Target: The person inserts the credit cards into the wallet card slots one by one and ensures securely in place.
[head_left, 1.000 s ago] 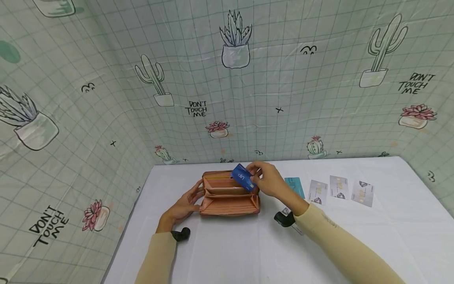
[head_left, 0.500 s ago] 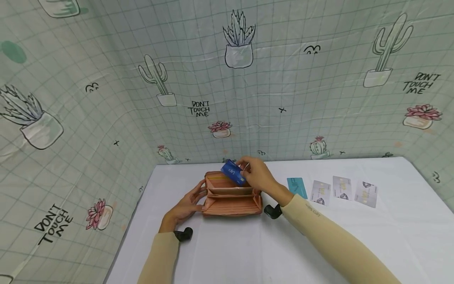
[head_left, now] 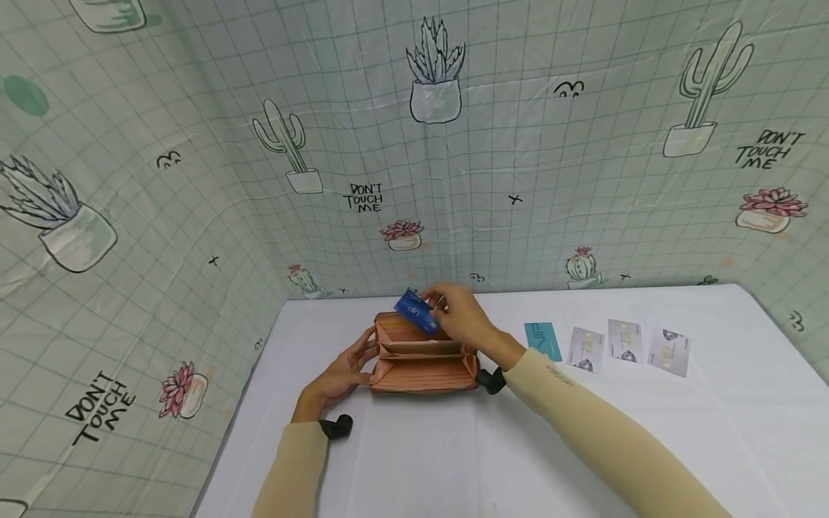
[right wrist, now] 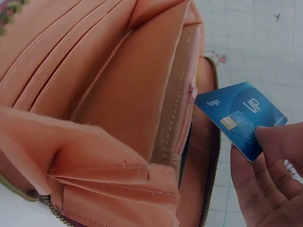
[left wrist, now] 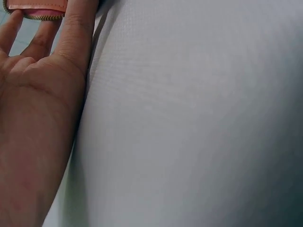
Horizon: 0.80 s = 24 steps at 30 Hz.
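Observation:
An orange zip wallet [head_left: 424, 374] lies unzipped on the table, its inner pockets spread. Against its left side rests my left hand [head_left: 338, 375], thumb near the front corner and the other fingers farther back. In the left wrist view those fingers look mostly straight, touching the wallet's zipped edge [left wrist: 40, 18]. My right hand [head_left: 461, 316] pinches a blue VIP card [head_left: 417, 311] between thumb and fingers, above the wallet's rear section. From the right wrist, the card [right wrist: 236, 113] appears tilted beside the zipped middle pocket [right wrist: 184, 127], outside the slots.
A teal card [head_left: 542, 341] lies to the right of the wallet. Beyond it are several silver VIP cards [head_left: 586, 350] in a row on the white-covered table [head_left: 414, 460]. A patterned cloth backdrop [head_left: 505, 144] rises behind and on the left.
My right hand has carried the blue card leftward and slightly back over the wallet's rear section. The left hand stays at the wallet's left side.

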### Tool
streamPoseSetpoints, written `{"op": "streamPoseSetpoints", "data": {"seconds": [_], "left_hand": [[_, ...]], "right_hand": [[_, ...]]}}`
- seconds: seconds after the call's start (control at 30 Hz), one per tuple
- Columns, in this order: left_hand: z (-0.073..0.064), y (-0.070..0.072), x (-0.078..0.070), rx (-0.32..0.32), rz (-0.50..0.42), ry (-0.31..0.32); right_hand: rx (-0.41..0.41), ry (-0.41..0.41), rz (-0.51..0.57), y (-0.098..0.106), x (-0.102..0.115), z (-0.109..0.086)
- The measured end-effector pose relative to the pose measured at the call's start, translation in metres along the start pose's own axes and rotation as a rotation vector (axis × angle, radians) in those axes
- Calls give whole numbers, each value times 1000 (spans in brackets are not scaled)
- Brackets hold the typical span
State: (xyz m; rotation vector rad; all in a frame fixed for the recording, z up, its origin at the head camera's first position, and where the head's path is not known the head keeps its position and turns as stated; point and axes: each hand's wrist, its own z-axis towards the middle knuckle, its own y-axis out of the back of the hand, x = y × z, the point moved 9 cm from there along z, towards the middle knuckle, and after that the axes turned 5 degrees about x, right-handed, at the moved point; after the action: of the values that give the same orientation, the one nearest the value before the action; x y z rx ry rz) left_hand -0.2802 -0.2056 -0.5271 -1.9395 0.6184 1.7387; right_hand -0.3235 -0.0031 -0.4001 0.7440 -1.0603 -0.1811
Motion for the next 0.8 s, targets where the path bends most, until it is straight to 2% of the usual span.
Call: {"op": "streamPoseSetpoints", "data": {"seconds": [0.23, 0.37, 0.5, 0.8], "left_hand": [[0, -1, -1, -13, -6, 10], [-1, 0, -1, -30, -22, 19], [-2, 0, -1, -38, -3, 16], [-1, 0, 0, -44, 6, 31]], "right_hand": [[-19, 35, -69, -5, 2, 4], [-23, 28, -109, -8, -1, 7], [-17, 20, -132, -12, -2, 9], [-9, 62, -215, -18, 3, 13]]}}
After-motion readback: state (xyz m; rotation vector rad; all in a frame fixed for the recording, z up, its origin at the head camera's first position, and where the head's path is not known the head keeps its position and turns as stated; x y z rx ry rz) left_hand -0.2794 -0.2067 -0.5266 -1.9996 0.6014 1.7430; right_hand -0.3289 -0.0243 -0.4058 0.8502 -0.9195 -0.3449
